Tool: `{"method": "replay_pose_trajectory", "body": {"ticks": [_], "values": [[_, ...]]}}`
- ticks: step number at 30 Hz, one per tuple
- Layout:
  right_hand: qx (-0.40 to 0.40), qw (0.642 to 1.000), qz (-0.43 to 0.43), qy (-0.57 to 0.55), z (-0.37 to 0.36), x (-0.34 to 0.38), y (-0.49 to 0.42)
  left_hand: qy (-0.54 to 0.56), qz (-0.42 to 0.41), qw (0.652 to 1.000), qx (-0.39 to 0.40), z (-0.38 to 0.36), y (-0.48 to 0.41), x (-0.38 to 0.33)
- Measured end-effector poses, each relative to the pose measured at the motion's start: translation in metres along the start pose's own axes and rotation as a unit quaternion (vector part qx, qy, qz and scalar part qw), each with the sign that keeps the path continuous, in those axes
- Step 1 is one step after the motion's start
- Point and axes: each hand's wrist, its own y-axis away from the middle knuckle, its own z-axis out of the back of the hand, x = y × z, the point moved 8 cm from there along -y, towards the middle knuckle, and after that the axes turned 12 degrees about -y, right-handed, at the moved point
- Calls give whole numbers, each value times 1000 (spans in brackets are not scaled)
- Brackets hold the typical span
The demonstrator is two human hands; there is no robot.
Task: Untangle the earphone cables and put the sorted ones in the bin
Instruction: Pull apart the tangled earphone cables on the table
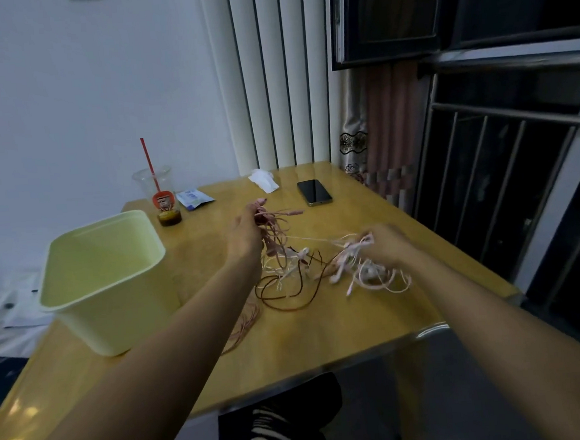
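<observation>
Yellow, glossy table [323, 324] carries the thin earphone cables [287, 271] in a loose pink, white and brown tangle near its middle, with bare surface toward the near edge. Of the hands, the left hand [245, 235] grips a raised pink bunch and the right hand [388, 244] clutches pale strands. The pale-green plastic bin [109, 301], square-mouthed with rounded corners, stands at the left edge.

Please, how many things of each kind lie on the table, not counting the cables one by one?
Bin: 1
Cup: 1
Packet: 1
Tissue: 1
Phone: 1
Cables: 1 tangle, strands too knotted to count
Total: 6
</observation>
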Motion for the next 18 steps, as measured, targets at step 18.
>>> {"method": "replay_pose_trajectory", "body": {"ticks": [18], "values": [[118,969,172,-134,-30,76,2,39,18,998,54,-6,-13,3]]}}
